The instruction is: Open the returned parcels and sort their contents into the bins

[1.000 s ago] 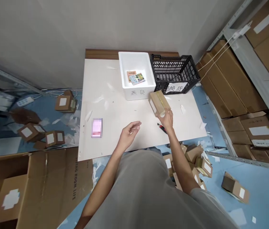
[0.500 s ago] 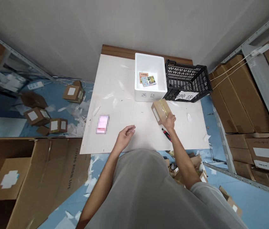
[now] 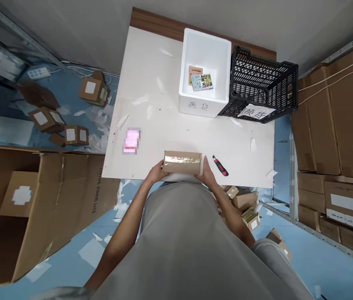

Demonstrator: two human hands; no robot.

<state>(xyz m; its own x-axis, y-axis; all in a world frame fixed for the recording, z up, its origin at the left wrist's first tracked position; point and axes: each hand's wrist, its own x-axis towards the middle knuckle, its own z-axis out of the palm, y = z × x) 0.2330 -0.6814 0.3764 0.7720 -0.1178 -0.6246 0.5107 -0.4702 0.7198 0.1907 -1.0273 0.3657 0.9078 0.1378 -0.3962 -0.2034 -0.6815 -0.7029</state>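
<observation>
A brown cardboard box [image 3: 182,162] with shiny tape along its top is held at the table's near edge, close to my body. My left hand [image 3: 157,171] grips its left end, and my right hand [image 3: 206,171] is closed on the right end. To the right of the box lies a red and black utility knife [image 3: 220,165] on the white table [image 3: 160,137]. The undersides of my fingers are hidden by the box.
A white foam box [image 3: 204,106] with small printed booklets [image 3: 201,81] inside stands at the back, beside a black plastic crate [image 3: 260,83]. A pixelated pink item [image 3: 131,141] lies at left. Shelves with cartons [image 3: 349,121] line the right; a large open carton [image 3: 63,200] stands left.
The cardboard box has been brought from the right of the table to the near edge and turned. My left hand has joined my right on it. The view has tilted downward.
</observation>
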